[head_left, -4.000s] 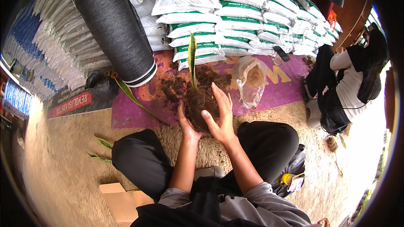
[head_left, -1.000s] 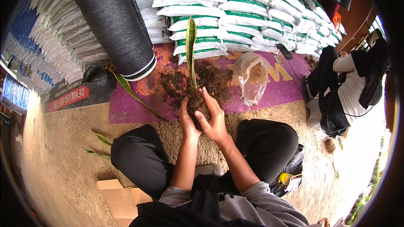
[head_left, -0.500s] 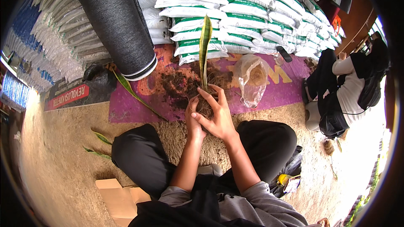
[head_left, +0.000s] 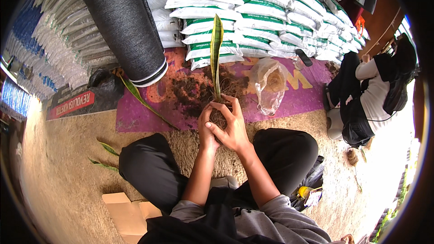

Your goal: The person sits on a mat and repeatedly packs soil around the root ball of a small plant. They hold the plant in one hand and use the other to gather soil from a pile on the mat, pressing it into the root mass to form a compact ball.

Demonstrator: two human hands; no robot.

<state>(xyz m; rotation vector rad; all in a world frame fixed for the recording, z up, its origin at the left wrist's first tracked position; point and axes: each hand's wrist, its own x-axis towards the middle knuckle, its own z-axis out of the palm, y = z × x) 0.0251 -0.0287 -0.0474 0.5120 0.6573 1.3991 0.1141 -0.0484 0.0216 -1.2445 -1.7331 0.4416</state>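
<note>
Both my hands cup the root ball of a snake plant (head_left: 216, 58), whose single tall leaf with yellow edges stands upright above them. My left hand (head_left: 206, 129) wraps the left side of the roots. From the right, my right hand (head_left: 232, 126) closes over them, its thumb lying across toward the left hand. Brown fibrous roots (head_left: 219, 118) show between the fingers; the rest of the root ball is hidden by my palms. Just beyond my hands, dark loose soil (head_left: 192, 91) is scattered over a purple printed sheet (head_left: 131, 119).
A clear plastic bag (head_left: 267, 86) stands right of the soil. A loose leaf (head_left: 140, 97) lies to the left, below a black roll (head_left: 122, 22). Stacked white sacks (head_left: 208, 16) line the back. Another person (head_left: 375, 90) sits at the right. Flattened cardboard (head_left: 124, 214) lies near my left leg.
The plant has tilted slightly left in my hands. My left fingers have curled further round the top of the roots, and both hands have closed in a little.
</note>
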